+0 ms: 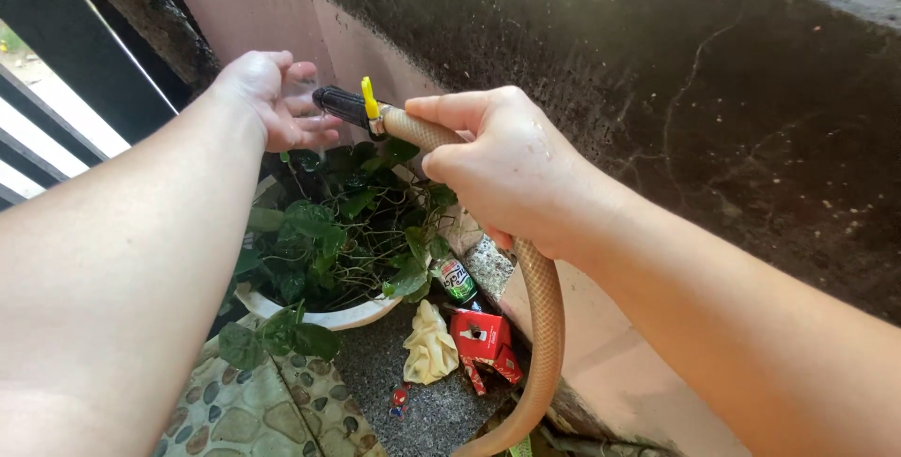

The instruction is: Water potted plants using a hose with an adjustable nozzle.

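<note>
— Where's the hose (542, 326) running?

— Up from the floor (427, 401) on the right, through the right hand (511, 171), nozzle (345, 105) at its end pointing left.

— And the left hand (277, 96)?

— Right at the nozzle's tip, both above the potted plant (338, 232).

— What's by the pot?

— On the floor just right of it, a bottle (457, 281); before that, a box (483, 340), with a cloth (430, 344) on its left. The wall (732, 91) stands behind everything.

Two bare forearms enter the frame, one from seven o'clock, one from four o'clock; no sleeves, gloves, watch or rings are worn; the left hand (272, 96) shows a cupped palm; the right hand (507, 166) has water droplets glistening across its knuckles and back.
</note>
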